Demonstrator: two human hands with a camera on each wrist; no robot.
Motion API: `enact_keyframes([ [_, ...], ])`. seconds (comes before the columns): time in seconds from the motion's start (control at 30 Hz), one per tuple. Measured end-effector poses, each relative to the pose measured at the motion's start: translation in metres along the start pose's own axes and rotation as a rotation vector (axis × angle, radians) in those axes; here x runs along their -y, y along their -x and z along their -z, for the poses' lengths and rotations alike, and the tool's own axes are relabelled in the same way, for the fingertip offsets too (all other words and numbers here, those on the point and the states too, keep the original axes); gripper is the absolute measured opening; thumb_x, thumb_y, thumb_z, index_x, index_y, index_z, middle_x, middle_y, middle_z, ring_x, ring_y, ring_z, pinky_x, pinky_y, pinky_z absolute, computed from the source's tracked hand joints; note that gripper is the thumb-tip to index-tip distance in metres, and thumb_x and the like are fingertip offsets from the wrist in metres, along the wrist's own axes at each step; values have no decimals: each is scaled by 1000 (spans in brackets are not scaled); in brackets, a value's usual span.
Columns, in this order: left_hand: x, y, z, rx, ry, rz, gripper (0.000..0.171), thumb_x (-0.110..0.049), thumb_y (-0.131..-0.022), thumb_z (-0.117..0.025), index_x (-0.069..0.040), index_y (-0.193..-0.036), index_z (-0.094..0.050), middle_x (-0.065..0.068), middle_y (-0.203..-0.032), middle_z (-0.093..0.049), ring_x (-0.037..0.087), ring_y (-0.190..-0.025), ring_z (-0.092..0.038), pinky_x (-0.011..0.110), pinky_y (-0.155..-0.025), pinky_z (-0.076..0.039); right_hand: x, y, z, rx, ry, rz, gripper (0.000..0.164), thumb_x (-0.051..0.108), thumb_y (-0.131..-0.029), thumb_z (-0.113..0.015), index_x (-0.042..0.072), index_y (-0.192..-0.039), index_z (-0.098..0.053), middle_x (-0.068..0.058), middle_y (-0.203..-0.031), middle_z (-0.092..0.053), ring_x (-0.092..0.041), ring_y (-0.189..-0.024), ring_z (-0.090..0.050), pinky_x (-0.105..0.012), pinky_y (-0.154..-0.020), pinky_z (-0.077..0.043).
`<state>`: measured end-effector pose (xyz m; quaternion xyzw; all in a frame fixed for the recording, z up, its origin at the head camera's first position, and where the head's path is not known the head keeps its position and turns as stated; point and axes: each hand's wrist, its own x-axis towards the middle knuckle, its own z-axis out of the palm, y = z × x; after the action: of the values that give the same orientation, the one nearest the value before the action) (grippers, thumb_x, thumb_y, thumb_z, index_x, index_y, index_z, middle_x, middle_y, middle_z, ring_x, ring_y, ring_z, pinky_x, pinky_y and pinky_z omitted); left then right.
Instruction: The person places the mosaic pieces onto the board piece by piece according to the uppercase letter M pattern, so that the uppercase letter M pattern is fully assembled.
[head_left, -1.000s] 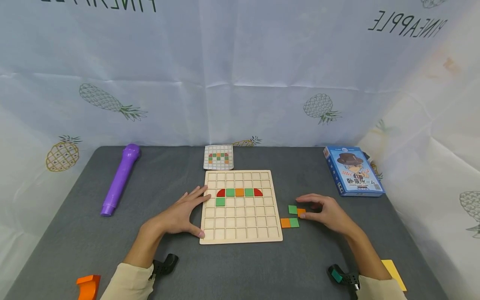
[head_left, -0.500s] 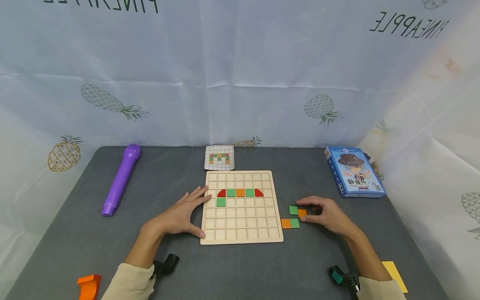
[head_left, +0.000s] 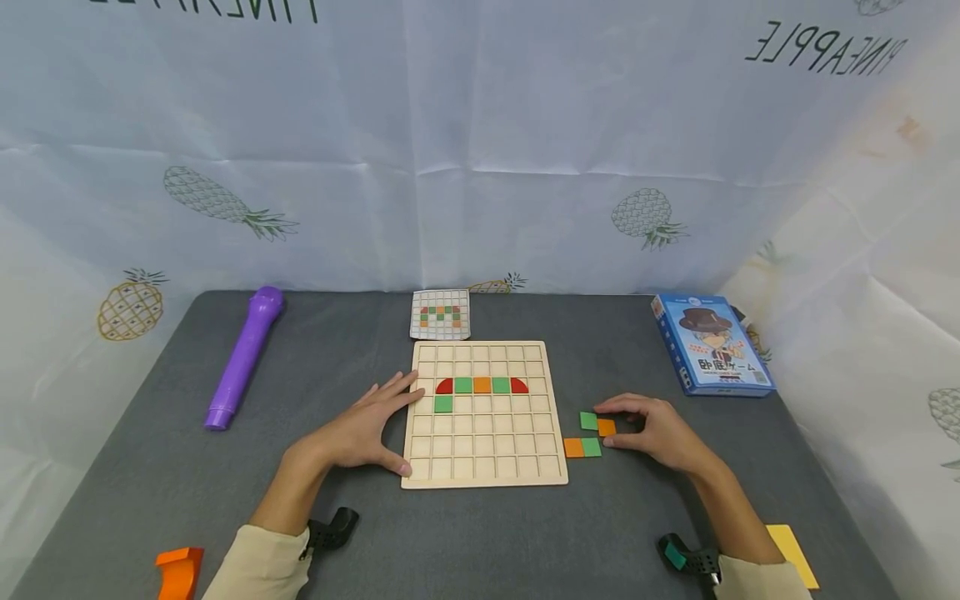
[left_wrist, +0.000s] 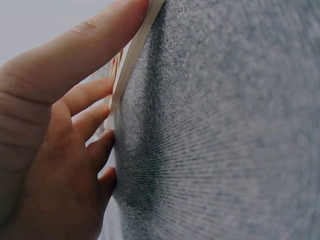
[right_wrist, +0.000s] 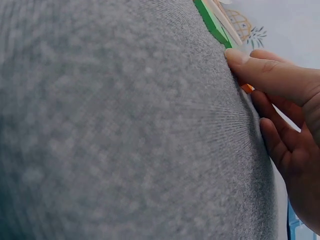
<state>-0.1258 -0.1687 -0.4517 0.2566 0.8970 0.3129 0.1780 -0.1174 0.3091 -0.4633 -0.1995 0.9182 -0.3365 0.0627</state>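
My left hand [head_left: 363,429] lies spread along the left side of a wooden grid board [head_left: 487,458]. Its thumb touches the near left corner, and the other fingertips rest at the left edge. In the board's cells sit two red quarter-round tiles, several green tiles and an orange tile [head_left: 482,385]. Right of the board, my right hand [head_left: 656,429] hovers low, thumb and forefinger parted around a loose orange tile [head_left: 607,427]. A loose green tile [head_left: 588,421] adjoins that one. Nearer me are another orange tile [head_left: 573,447] and a green tile [head_left: 591,447], side by side.
Behind the board a small pattern card [head_left: 440,314] shows a coloured grid. A purple microphone-shaped tube [head_left: 243,358] lies at the left, a blue game box [head_left: 711,346] at the back right. Front corners hold an orange object [head_left: 179,573] and a yellow piece [head_left: 792,554].
My right thumb has shifted slightly toward me, off the loose orange tile, which shows more fully. My left hand and the board stay in place.
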Motion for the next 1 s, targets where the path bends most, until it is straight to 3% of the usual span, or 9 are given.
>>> enact_keyframes([
  [0.23,0,1,0,5,5,5,113,-41,-66,-95,-8,-158,-38,14,-173,-15,43,-160,-10,68,-127,-7,1,0,1,22,27,-43,39,33,-85,-83,24,-122,-75,1,-121,-74,-9,-105,-63,-25,-87,-52],
  [0.67,-2,1,1,7,10,6,113,-40,-66,-95,-8,-158,-38,14,-173,-16,43,-160,-10,68,-126,-7,0,0,2,28,23,-48,37,32,-86,-82,23,-122,-75,-1,-120,-74,-4,-100,-60,-23,-83,-51],
  [1.0,-2,1,1,8,14,7,112,-40,-66,-95,-8,-158,-38,15,-173,-15,43,-160,-10,68,-127,-6,5,-4,4,-35,-44,-13,25,24,-88,-81,21,-112,-77,-2,-111,-75,-10,-87,-58,-20,-70,-47],
])
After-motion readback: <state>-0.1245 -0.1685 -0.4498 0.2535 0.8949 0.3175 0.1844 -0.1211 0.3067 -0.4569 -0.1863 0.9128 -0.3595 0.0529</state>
